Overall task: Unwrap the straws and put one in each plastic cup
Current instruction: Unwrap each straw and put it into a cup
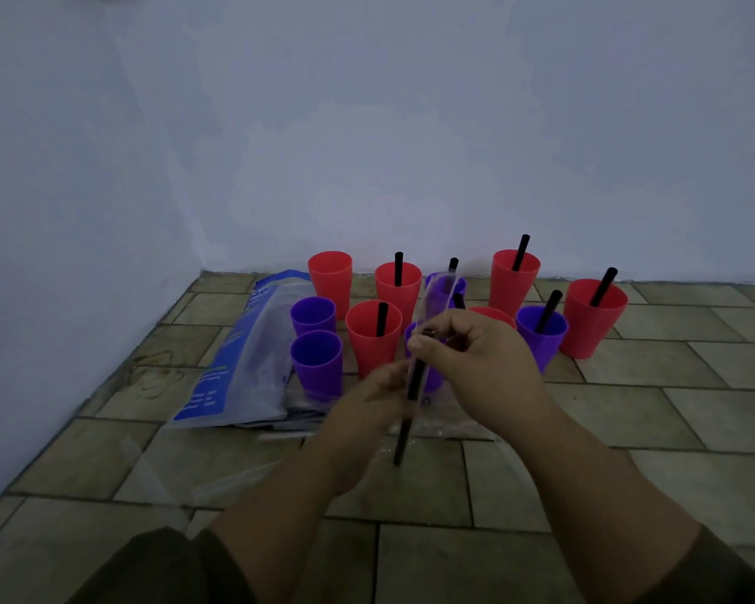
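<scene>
Several red and purple plastic cups stand on the tiled floor near the wall. Most hold a black straw, such as the red cup (373, 337) in the middle. The far-left red cup (331, 274) and two purple cups (313, 315) (317, 361) on the left show no straw. My right hand (476, 364) pinches the clear wrapper (436, 298) near the top of a black straw (413, 385). My left hand (367, 411), blurred, grips the straw lower down. The straw's lower end sticks out below my hands.
A blue and white plastic bag (245, 355) lies on the floor left of the cups. Clear empty wrappers (445, 429) are scattered on the tiles below my hands. A pale wall runs behind the cups and along the left side.
</scene>
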